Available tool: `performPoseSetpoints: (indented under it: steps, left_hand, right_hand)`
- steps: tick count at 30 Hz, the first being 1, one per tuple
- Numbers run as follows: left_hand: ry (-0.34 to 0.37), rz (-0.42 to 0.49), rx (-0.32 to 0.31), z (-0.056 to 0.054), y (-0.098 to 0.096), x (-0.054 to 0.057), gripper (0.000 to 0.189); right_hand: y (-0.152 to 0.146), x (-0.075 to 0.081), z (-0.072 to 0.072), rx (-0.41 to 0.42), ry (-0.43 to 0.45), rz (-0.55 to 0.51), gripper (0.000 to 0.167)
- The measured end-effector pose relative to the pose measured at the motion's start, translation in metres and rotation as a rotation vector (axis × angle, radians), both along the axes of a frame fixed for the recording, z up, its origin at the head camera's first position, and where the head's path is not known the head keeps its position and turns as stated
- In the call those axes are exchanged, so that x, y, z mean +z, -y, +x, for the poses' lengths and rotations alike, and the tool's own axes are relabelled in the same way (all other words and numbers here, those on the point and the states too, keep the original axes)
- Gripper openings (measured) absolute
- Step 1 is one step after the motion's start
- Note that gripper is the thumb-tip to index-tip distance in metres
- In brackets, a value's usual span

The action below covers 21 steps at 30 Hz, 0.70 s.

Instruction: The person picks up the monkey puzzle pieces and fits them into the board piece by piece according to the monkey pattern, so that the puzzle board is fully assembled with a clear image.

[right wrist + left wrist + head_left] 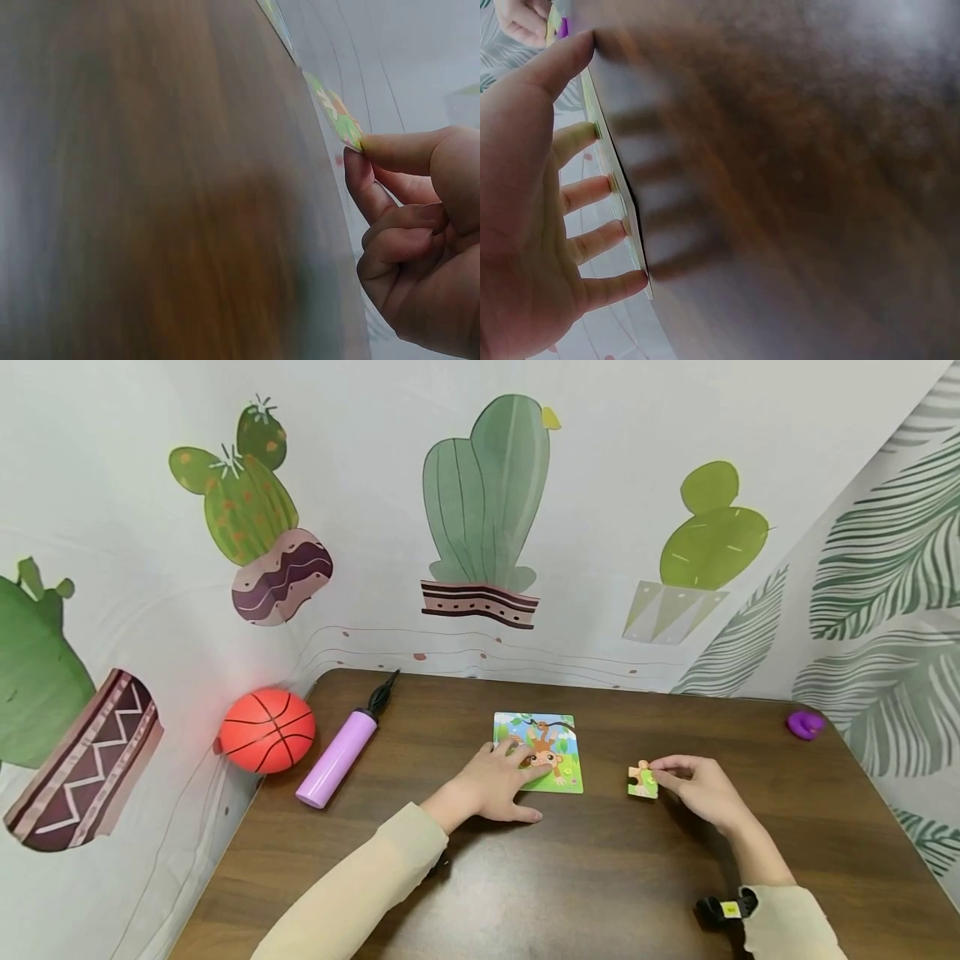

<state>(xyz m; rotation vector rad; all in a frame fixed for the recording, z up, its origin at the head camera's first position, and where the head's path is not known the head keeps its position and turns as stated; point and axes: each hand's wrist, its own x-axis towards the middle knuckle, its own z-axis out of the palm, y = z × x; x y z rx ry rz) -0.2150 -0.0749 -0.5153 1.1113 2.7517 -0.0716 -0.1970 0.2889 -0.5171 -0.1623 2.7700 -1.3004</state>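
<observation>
A square monkey jigsaw puzzle lies flat in the middle of the table. My left hand rests on its left part with fingers spread, hiding some of the picture. In the left wrist view, the fingertips of that hand press along the thin edge of the puzzle. To the right, my right hand pinches a puzzle piece between thumb and forefinger. The right wrist view shows this piece tilted, its green and orange printed side visible, with the other fingers of the right hand curled in.
An orange-red basketball sits at the table's left edge. Beside it lies a purple hand pump with a black nozzle. A small purple ring-shaped object is at the far right corner. A cactus-printed cloth hangs behind the wooden table.
</observation>
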Motion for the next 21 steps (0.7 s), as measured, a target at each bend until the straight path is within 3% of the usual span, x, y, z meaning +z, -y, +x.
performPoseSetpoints:
  steps: [21]
  left_hand:
    - [-0.014, -0.005, 0.002, -0.002, 0.001, -0.004, 0.083]
  right_hand:
    - [0.094, -0.009, -0.030, 0.072, 0.029, -0.032, 0.015]
